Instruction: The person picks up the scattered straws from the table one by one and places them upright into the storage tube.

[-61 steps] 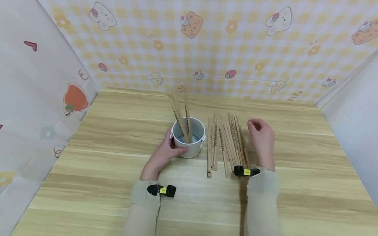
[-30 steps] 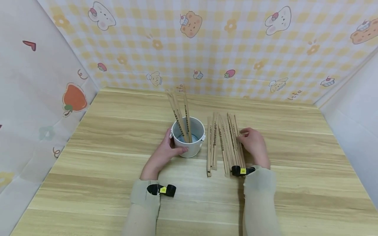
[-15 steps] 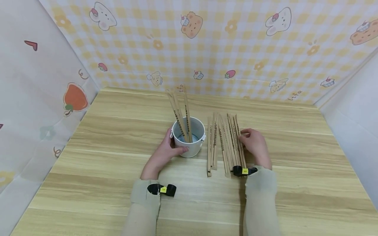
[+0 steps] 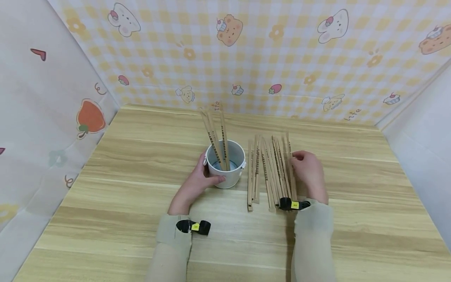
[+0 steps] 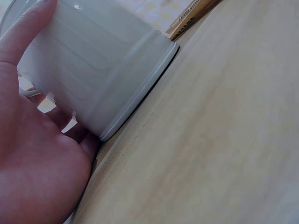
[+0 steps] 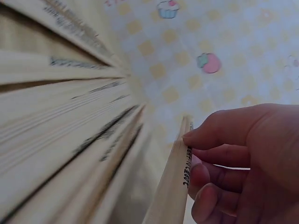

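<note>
My left hand (image 4: pixel 201 179) grips a small white metal bucket (image 4: pixel 230 181) from its left side, thumb across the front wall. In the left wrist view the bucket (image 5: pixel 103 60) stands on the table, its base touching the wood. Several paper-wrapped straws (image 4: pixel 215 147) with dark print lean inside it, tops toward the back. At the right end of the pile, my right hand (image 4: pixel 310 170) pinches one wrapped straw (image 6: pixel 173 182) between thumb and fingers, its upper end raised. Beside it, more wrapped straws (image 4: pixel 266 168) lie in a loose row between bucket and hand.
The wood-grain table (image 4: pixel 141 156) reaches back to a yellow checked cloth wall (image 4: pixel 246 70) with cartoon prints. White sheets (image 4: pixel 42 117) close off the left and right sides. Black cameras are strapped to both wrists.
My right hand came down to the pile's right edge, pinched a wrapped straw there and has drawn it slightly right, apart from the others. My left hand and the bucket have stayed put.
</note>
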The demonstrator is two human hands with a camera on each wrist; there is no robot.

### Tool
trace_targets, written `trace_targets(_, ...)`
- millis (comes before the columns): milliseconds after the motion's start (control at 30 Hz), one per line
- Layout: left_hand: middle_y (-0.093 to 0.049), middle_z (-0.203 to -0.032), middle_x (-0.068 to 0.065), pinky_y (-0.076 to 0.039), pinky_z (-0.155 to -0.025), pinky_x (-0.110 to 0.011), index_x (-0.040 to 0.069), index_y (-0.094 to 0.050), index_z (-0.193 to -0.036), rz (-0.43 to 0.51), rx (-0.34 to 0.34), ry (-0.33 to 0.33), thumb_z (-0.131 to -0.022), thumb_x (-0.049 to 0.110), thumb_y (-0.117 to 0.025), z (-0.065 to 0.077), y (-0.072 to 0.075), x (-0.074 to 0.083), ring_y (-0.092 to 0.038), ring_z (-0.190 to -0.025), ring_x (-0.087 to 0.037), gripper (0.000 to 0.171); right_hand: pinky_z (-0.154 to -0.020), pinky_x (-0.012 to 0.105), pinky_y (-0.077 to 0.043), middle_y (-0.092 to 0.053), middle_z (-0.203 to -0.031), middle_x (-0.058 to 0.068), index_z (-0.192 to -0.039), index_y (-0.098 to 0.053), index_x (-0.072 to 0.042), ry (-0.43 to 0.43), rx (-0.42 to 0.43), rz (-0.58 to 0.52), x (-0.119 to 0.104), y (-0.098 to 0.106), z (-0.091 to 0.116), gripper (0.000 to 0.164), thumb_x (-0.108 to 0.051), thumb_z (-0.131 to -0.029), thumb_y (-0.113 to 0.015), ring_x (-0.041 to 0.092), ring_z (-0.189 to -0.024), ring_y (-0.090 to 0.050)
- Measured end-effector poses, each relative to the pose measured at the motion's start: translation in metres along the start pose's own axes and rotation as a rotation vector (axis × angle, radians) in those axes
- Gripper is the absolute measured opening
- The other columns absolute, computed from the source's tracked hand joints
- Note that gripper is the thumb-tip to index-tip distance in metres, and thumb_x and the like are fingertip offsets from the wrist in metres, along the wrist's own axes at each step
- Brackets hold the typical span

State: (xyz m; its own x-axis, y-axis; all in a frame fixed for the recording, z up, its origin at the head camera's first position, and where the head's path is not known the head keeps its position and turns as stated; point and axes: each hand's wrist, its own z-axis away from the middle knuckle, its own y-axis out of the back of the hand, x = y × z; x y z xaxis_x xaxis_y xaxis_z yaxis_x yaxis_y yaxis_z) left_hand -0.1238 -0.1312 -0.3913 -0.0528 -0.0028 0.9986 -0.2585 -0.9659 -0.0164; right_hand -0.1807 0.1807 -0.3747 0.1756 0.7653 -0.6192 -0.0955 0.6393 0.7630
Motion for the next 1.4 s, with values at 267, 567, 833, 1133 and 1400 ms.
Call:
trace_targets(267, -0.026, -0.14, -0.007, -0.016, -0.105, -0.044, 0.024, -0.011, -0.142, -0.008, 0.002, -0.005, -0.07, 0.007, -0.074, -0.001, 0.0, -0.001, -0.023, -0.129, -0.028, 0.097, -0.062, 0.031, -0.042, -0.061, -0.095, 0.011, -0.107, -0.06, -0.005, 0.048, 0.206, -0.044, -0.026, 0.019, 0.015, 0.031, -0.023, -0.086, -0.046, 0.023, -0.08, -0.054)
trace_targets(567, -0.025, -0.141, -0.007, -0.015, -0.105, -0.044, 0.023, -0.01, -0.142, 0.002, -0.003, -0.01, -0.07, 0.006, -0.074, -0.001, 0.0, -0.002, -0.023, -0.129, -0.028, 0.097, -0.055, 0.021, -0.044, -0.06, -0.086, -0.001, -0.109, -0.057, -0.012, 0.138, 0.429, -0.259, -0.058, 0.031, 0.035, 0.029, -0.031, -0.088, -0.049, 0.013, -0.069, -0.053)
trace_targets(833, -0.028, -0.139, -0.007, -0.019, -0.104, -0.043, 0.024, -0.013, -0.141, 0.028, -0.01, -0.018, -0.07, 0.006, -0.074, -0.002, 0.001, -0.005, -0.026, -0.127, -0.027, 0.095, -0.056, 0.021, -0.048, -0.063, -0.081, 0.003, -0.108, -0.057, -0.012, 0.358, 0.555, -0.545, -0.089, 0.03, 0.057, 0.025, -0.025, -0.086, -0.058, 0.021, -0.062, -0.057)
trace_targets(1133, -0.028, -0.138, -0.007, -0.02, -0.104, -0.043, 0.024, -0.013, -0.141, 0.045, -0.014, -0.022, -0.07, 0.005, -0.073, -0.002, 0.001, -0.005, -0.026, -0.126, -0.027, 0.095, -0.062, 0.025, -0.05, -0.064, -0.084, 0.008, -0.105, -0.056, -0.001, 0.624, 0.595, -0.7, -0.114, 0.013, 0.068, 0.025, -0.011, -0.083, -0.062, 0.017, -0.067, -0.06)
trace_targets(1400, -0.026, -0.139, -0.006, -0.021, -0.104, -0.041, 0.023, -0.012, -0.141, 0.033, -0.018, -0.015, -0.071, 0.006, -0.073, -0.001, 0.001, -0.004, -0.026, -0.127, -0.026, 0.094, -0.063, 0.025, -0.049, -0.062, -0.086, 0.004, -0.102, -0.057, 0.002, 0.706, 0.54, -0.669, -0.128, -0.001, 0.074, 0.022, -0.009, -0.084, -0.06, 0.016, -0.072, -0.06)
